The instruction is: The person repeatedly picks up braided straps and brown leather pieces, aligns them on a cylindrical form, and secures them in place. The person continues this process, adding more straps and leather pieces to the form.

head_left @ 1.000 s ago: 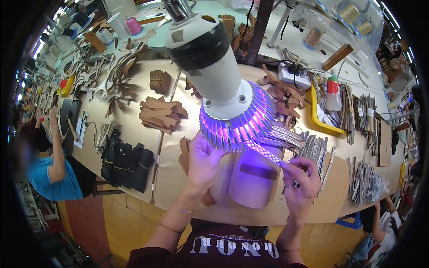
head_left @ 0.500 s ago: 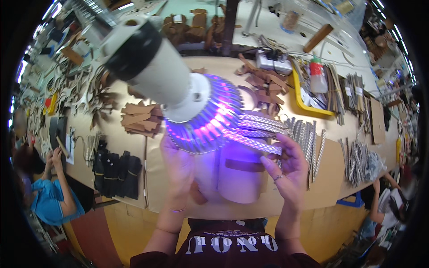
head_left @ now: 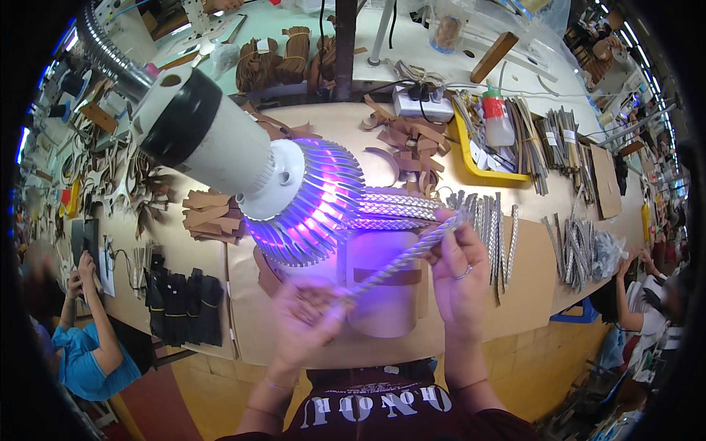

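Observation:
A silvery braided strap [head_left: 397,263] stretches at a slant between my two hands, above the table. My left hand [head_left: 315,312], blurred a little, pinches its lower end. The upper end is gripped by the fingers of my right hand [head_left: 457,257], which wears a ring. Behind the strap, several more braided straps [head_left: 397,208] lie side by side beneath the rim of a finned lamp [head_left: 309,198] that glows purple. Under the held strap is a rounded tan piece [head_left: 382,309] with a darker band across it. The lamp hides the far ends of the lying straps.
Brown strips [head_left: 213,215] lie in a pile left of the lamp, with bundled black pieces [head_left: 185,298] nearer me. A yellow tray [head_left: 485,175], a red-and-white bottle [head_left: 497,121] and a power strip [head_left: 423,104] stand at the back right. Co-workers sit at both sides.
My right hand has lifted one strap from the group under the lamp. My left hand has come out from beside the lamp and taken its other end. The view has shifted slightly.

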